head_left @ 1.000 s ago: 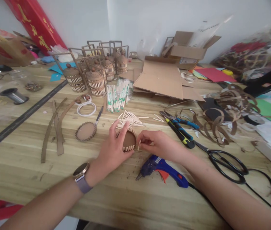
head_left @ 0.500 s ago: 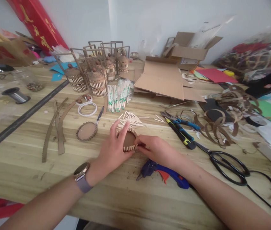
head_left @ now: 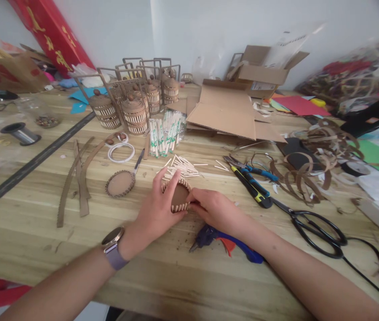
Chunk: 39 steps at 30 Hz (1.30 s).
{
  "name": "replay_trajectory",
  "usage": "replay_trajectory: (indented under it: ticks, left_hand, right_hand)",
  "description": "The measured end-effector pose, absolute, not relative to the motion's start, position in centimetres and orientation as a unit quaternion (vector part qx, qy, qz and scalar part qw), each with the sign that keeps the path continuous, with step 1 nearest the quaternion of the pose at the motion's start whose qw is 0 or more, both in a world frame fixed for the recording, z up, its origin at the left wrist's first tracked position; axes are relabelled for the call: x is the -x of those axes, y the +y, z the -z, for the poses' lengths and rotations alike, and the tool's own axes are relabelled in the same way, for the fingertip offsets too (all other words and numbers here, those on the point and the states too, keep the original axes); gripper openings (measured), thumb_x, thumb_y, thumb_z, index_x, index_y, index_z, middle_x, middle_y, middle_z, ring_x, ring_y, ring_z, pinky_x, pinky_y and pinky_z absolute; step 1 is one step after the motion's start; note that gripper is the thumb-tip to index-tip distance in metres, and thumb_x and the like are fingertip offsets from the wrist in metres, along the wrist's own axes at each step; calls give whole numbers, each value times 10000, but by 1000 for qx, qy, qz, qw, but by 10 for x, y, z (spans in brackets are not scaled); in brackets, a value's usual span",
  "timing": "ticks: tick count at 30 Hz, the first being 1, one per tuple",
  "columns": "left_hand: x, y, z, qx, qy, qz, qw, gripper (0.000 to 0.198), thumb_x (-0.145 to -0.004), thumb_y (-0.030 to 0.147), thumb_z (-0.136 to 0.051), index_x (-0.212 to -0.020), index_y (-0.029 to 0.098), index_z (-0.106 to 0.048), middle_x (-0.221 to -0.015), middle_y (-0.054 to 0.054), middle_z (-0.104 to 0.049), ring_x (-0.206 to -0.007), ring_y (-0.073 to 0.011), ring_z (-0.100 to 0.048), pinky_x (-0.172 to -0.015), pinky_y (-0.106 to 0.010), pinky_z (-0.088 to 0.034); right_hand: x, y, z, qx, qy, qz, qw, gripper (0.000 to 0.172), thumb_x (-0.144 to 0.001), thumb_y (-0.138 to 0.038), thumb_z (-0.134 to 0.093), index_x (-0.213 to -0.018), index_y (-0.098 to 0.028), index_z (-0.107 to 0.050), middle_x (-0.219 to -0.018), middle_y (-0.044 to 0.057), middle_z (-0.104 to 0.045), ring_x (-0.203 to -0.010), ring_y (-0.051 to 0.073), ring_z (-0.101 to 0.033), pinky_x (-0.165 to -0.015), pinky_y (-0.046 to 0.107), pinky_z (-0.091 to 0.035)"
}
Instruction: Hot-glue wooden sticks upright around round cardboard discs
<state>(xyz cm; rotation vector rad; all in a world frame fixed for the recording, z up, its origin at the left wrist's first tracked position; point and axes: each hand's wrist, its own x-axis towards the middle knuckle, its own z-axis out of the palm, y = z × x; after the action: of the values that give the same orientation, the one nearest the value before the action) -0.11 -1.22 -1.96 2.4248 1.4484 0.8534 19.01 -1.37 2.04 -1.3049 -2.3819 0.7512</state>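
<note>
My left hand (head_left: 154,211) curves round a brown cardboard disc (head_left: 180,196), steadying it on the table with thumb and fingers. Short pale wooden sticks (head_left: 179,207) stand upright along the disc's edge like a low fence. At the right side of that rim, the fingertips of my right hand (head_left: 215,208) are pinched together; whatever they hold is hidden. A blue hot glue gun (head_left: 211,235) with an orange trigger lies just below my right hand. Loose sticks (head_left: 184,166) are heaped right behind the disc.
A second cardboard disc (head_left: 120,183) and cardboard strips (head_left: 82,191) lie leftward. Finished lidded baskets (head_left: 135,117) stand behind, near wrapped sticks (head_left: 165,133) and flattened cardboard (head_left: 224,111). To the right are a utility knife (head_left: 251,185), pliers (head_left: 259,172), scissors (head_left: 319,232) and curled strips (head_left: 306,171).
The whole view has shifted very slightly. Both hands keep the same hold at the disc, with no clear movement of the objects.
</note>
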Motion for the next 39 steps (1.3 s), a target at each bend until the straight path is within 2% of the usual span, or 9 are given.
replay_trajectory:
  ticks: [5, 11, 17, 21, 23, 25, 29, 33, 39]
  left_hand:
    - [2, -13, 19, -820, 485, -289, 96, 1070, -719, 285, -809, -1523, 336, -104, -1519, -164, -214, -1394, -413, -338, -1002, -563, -491]
    - [2, -14, 17, -822, 487, -271, 113, 1126, -643, 279, -871, -1511, 329, -156, -1532, -164, -202, -1409, -423, -312, -1004, -571, -491]
    - [4, -11, 18, -824, 480, -277, 118, 1056, -709, 285, -822, -1512, 351, -139, -1531, -150, -195, -1415, -407, -310, -1033, -581, -463]
    - [6, -7, 17, -820, 480, -279, 137, 1097, -680, 265, -845, -1511, 361, -136, -1536, -147, -179, -1419, -407, -305, -1061, -594, -430]
    - [7, -7, 16, -816, 485, -278, 147, 1128, -652, 232, -865, -1509, 357, -143, -1538, -149, -169, -1412, -398, -322, -1073, -583, -422]
    - [7, -8, 16, -808, 496, -279, 155, 1184, -605, 212, -895, -1507, 360, -144, -1542, -150, -154, -1384, -389, -373, -1073, -575, -426]
    - [4, -12, 15, -791, 515, -292, 156, 1266, -548, 247, -933, -1513, 358, -121, -1556, -150, -113, -1359, -390, -411, -1074, -572, -427]
    - [0, -16, 16, -790, 517, -300, 133, 1218, -590, 214, -904, -1514, 349, -122, -1553, -154, -93, -1420, -403, -315, -1081, -561, -422]
    - [-3, -17, 18, -791, 522, -302, 105, 1132, -654, 211, -861, -1515, 319, -134, -1548, -173, -104, -1436, -398, -287, -1019, -519, -494]
  right_hand:
    - [-191, -14, -18, 447, -841, -259, 164, 131, -868, -75, -533, -848, -197, -576, -808, 23, -670, -742, 164, -610, -661, 242, -421]
    - [-191, -14, -18, 444, -842, -259, 166, 144, -859, -53, -533, -840, -192, -562, -791, 18, -656, -709, 152, -589, -643, 233, -407]
    - [-189, -14, -20, 451, -847, -237, 154, 108, -880, -97, -550, -856, -196, -587, -813, 28, -674, -739, 166, -616, -658, 245, -426]
    - [-192, -16, -28, 449, -853, -209, 163, 192, -874, -130, -585, -1056, -191, -592, -890, 48, -696, -764, 177, -633, -690, 270, -456]
    - [-199, -19, -36, 458, -851, -194, 169, 186, -879, -169, -601, -1063, -193, -591, -839, 34, -689, -720, 173, -624, -660, 263, -449]
    - [-210, -25, -45, 475, -849, -179, 145, 16, -896, -211, -594, -895, -200, -605, -745, 16, -663, -652, 163, -598, -602, 250, -414]
    - [-236, -41, -60, 530, -828, -181, 14, 265, -903, -332, -606, -672, -217, -545, -627, 3, -625, -525, 152, -545, -502, 251, -320]
    - [-255, -55, -57, 552, -800, -216, -90, 210, -829, -351, -699, -715, -223, -578, -682, 12, -668, -563, 177, -589, -511, 260, -313]
    - [-257, -59, -42, 560, -780, -266, -82, 159, -775, -303, -702, -775, -213, -571, -740, 17, -671, -621, 183, -588, -534, 257, -328]
